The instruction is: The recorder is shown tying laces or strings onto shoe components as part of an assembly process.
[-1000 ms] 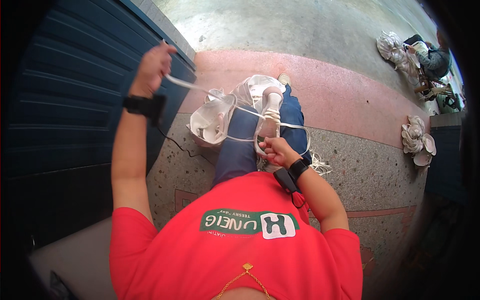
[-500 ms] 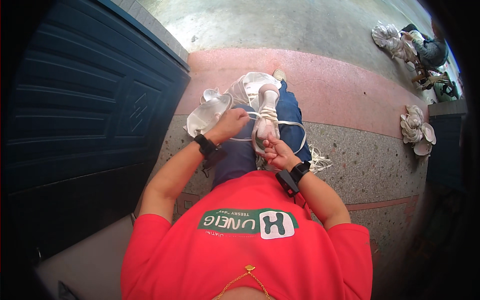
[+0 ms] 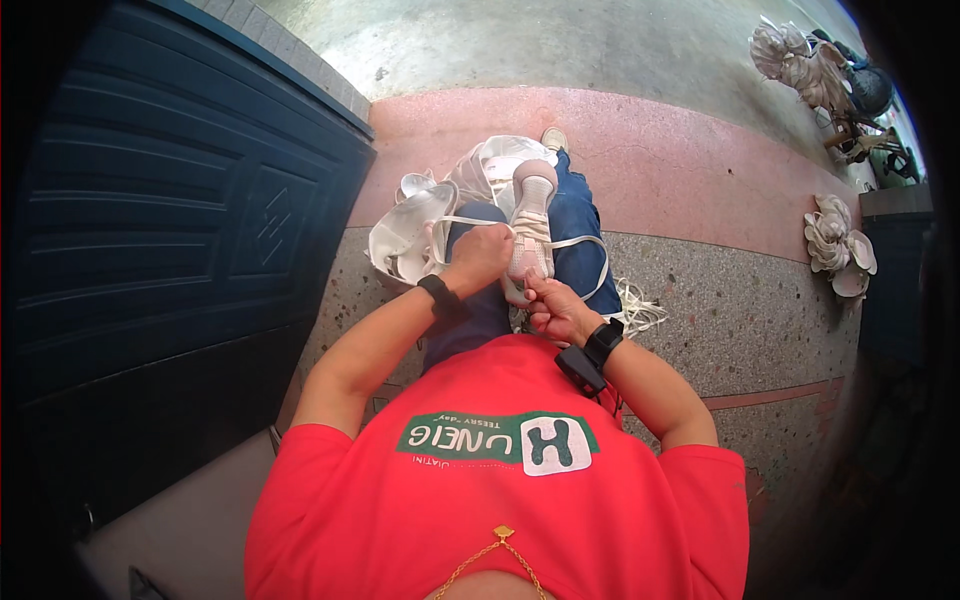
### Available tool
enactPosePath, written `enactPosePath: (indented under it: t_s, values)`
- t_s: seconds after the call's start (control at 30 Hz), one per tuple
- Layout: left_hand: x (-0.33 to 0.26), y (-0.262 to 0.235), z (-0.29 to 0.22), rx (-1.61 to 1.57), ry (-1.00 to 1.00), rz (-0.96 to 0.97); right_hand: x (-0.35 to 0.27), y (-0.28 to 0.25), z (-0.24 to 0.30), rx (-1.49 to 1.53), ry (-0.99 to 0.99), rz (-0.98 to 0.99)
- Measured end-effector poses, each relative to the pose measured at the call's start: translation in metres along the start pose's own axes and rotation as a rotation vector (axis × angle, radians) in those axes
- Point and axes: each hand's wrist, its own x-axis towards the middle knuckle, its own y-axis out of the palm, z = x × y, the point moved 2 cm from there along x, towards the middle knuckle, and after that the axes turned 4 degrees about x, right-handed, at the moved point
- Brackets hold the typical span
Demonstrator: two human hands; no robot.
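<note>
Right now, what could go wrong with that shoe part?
The loose white shoelace loop hangs near the bunch of laces, so they might tangle. The mesh sneaker upper seems to rest on the jeans, its near end at the right hand, and could slip if that grip loosens.

Left of the pale pink shoe (image 3: 535, 195), the left hand (image 3: 484, 256) hides its own fingertips, the right hand (image 3: 560, 310) covers part of the shoe's near end, and far right a person (image 3: 872, 90) is indistinct.
</note>
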Motion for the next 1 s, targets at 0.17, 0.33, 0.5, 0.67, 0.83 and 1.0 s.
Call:
enactPosePath:
  t_s: [0.17, 0.33, 0.5, 0.67, 0.83, 1.0]
  values:
    - [0.005, 0.022, 0.016, -0.197, -0.014, 0.047, -0.002, -0.002, -0.004, -0.051, 0.027, 0.016]
    - [0.003, 0.022, 0.023, -1.143, -0.398, 0.479, -0.004, -0.004, -0.002, -0.088, 0.037, 0.007]
    - [-0.002, 0.01, 0.013, -1.243, -0.54, 0.63, -0.003, -0.009, -0.002, -0.162, 0.08, -0.007]
    - [0.007, 0.029, 0.009, -0.741, -0.125, 0.401, -0.002, -0.01, 0.0, -0.245, 0.129, 0.0]
    - [0.007, 0.022, -0.002, -0.818, -0.343, 0.479, -0.004, -0.024, 0.01, -0.611, 0.036, -0.11]
    - [0.003, 0.019, 0.0, -1.021, -0.389, 0.512, -0.032, 0.013, 0.056, -1.11, -0.539, -0.312]
